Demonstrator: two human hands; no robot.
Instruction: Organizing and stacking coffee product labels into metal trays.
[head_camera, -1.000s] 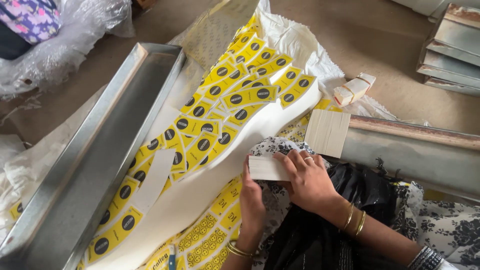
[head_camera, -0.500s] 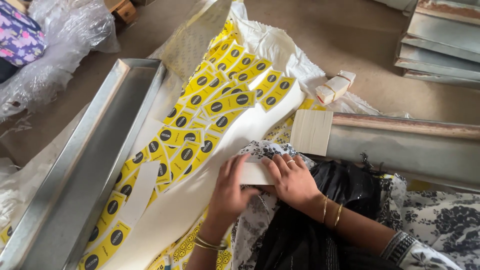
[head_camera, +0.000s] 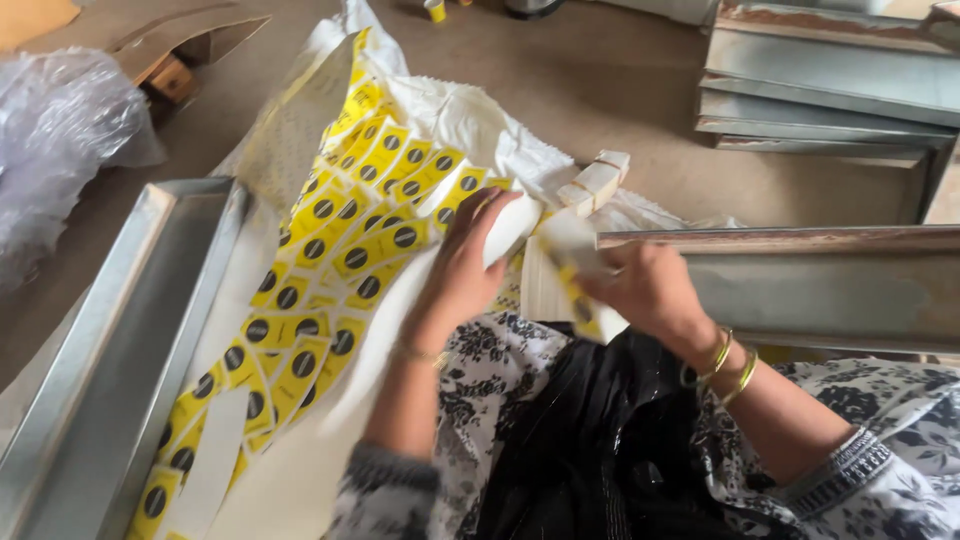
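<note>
A long spread of yellow labels with black dots lies on white paper sheeting across the floor. My left hand reaches forward over the labels, fingers apart, touching the white sheet's edge. My right hand is closed on a small stack of white and yellow label cards, blurred by motion. Gold bangles sit on both wrists. A black plastic bag rests on my lap over patterned cloth.
A long metal tray lies at the left. Another metal channel runs at the right, with stacked metal trays behind. A banded bundle of cards sits near the sheet. Clear plastic wrap is far left.
The view has shifted forward. My left hand has moved up from my lap onto the label sheet. My right hand has lifted the card stack up and to the right.
</note>
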